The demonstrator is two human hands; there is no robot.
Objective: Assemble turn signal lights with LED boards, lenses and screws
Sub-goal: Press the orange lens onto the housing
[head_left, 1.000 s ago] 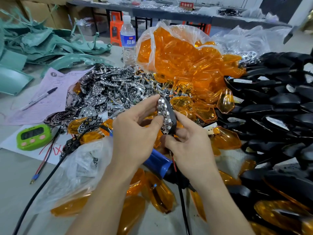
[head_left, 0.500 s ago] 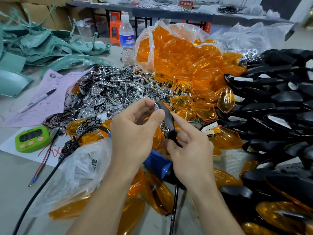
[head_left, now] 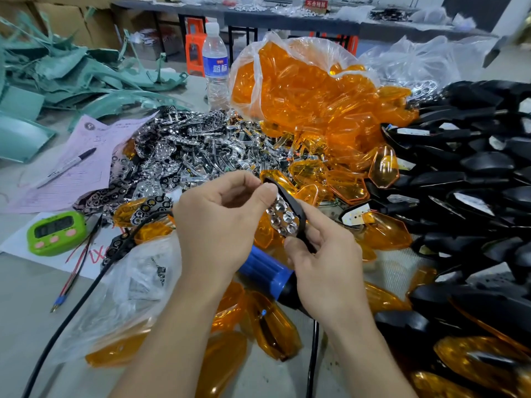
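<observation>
Turned back toward me since half a second ago, the black housing (head_left: 293, 204) now shows the chrome reflector (head_left: 281, 218) seated in it, where before I saw only its dark edge. Both hands have stayed in much the same spot.

I take the blue screwdriver handle (head_left: 263, 271) lying on the table (head_left: 23, 311) as my mark. The housing is held in the air just beyond that handle, tilted, its narrow tip pointing up and away. My left hand (head_left: 218, 225) pinches the upper end of the housing between thumb and forefinger, the other fingers curled in behind. My right hand (head_left: 324, 265) grips the lower end, thumb on the near side and fingers curled underneath.

Beyond the handle lies a heap of loose chrome reflectors (head_left: 201, 145), and farther back, a little to the right, an open clear bag of orange lenses (head_left: 301, 90) spills onto the table. Right of the handle is a large pile of black housings (head_left: 474, 168), some with orange lenses fitted. Just left of the handle sits a crumpled clear bag (head_left: 138, 282), with a black cable (head_left: 71, 320) running past it. Well to the left are a green timer (head_left: 56, 232) and a pink sheet (head_left: 86, 162) with a pen (head_left: 67, 167) on it. A water bottle (head_left: 215, 64) stands far behind the handle.
</observation>
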